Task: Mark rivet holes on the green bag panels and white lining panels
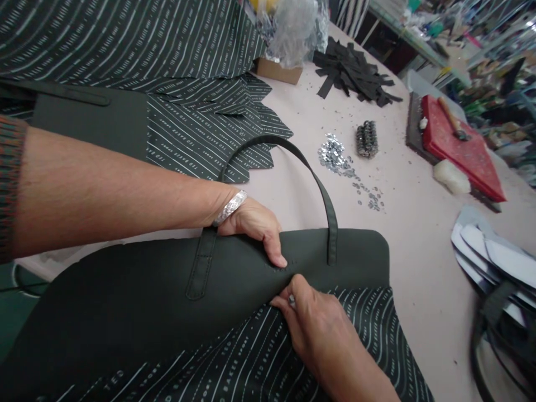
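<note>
One pale table point(402, 268), middle to far right. One dark bag panel point(138, 285), near centre, its printed fabric point(234, 363) on the near side, its handle point(310, 162) arched far. One pile of dark strips point(352, 72), far right. Two hands: left hand point(251, 220) gripping the panel's far edge, thumb in front, other fingers hidden; right hand point(322, 324) pinched narrow where panel meets fabric. Metal discs point(333, 153), scattered, right of the handle.

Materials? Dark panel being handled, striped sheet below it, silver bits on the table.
Dark panel: leather or faux leather; smooth, matte face.
Striped sheet: probably thin fabric with printed lettering; soft ripples.
Silver bits: likely metal; bright glints, though shiny plastic is possible.
</note>
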Demonstrator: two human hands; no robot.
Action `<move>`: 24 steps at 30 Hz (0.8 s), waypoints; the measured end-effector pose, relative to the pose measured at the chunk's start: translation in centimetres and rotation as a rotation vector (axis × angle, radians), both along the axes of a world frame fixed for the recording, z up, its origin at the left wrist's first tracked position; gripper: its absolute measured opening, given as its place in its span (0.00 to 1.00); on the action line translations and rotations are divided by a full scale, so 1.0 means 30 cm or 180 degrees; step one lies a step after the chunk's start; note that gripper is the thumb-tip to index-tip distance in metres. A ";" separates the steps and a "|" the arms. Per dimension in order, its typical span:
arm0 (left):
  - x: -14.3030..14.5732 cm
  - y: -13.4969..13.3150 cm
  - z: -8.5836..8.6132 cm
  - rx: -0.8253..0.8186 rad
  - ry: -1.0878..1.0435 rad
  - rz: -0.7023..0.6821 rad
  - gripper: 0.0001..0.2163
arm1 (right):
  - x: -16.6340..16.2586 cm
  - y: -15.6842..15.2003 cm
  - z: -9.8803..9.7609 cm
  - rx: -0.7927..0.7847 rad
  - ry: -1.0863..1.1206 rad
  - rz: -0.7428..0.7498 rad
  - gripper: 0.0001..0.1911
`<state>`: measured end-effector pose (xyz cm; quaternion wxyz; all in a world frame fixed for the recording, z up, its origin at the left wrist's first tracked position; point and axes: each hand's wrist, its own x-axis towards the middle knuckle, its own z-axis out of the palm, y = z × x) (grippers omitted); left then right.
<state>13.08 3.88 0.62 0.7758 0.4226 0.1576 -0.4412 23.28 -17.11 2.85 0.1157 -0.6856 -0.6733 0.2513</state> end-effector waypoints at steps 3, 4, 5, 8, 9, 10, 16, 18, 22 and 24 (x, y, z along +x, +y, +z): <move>0.000 0.007 0.003 -0.0013 -0.0142 0.0055 0.12 | -0.009 -0.018 -0.019 0.0476 -0.0263 -0.0009 0.14; 0.000 0.010 0.007 0.0011 -0.0149 0.0055 0.12 | -0.010 -0.022 -0.023 0.0528 -0.0297 -0.0046 0.15; 0.001 0.014 0.012 0.0056 -0.0125 0.0041 0.12 | -0.010 -0.025 -0.026 0.0529 -0.0299 -0.0088 0.16; 0.001 0.021 0.029 0.0248 0.0009 0.0017 0.12 | -0.007 -0.026 -0.028 0.0410 -0.0212 -0.0170 0.17; 0.000 0.023 0.033 0.0296 0.0051 0.0024 0.12 | -0.006 -0.025 -0.028 0.0386 -0.0191 -0.0177 0.17; -0.001 0.024 0.036 0.0322 0.0080 0.0030 0.12 | -0.005 -0.025 -0.027 0.0369 -0.0180 -0.0177 0.17; -0.006 0.010 0.022 0.0127 0.0020 0.0042 0.12 | -0.011 -0.029 -0.038 0.0348 -0.0320 -0.0149 0.16; -0.006 0.003 0.015 0.0019 -0.0004 0.0091 0.12 | -0.018 -0.027 -0.042 0.0413 -0.0460 -0.0185 0.17; -0.006 -0.001 0.014 -0.0048 0.0125 0.0194 0.11 | -0.035 -0.015 -0.042 0.0675 -0.0736 -0.0316 0.22; -0.006 0.001 0.015 -0.0026 0.0150 0.0246 0.11 | -0.040 -0.011 -0.040 0.0706 -0.0771 -0.0314 0.23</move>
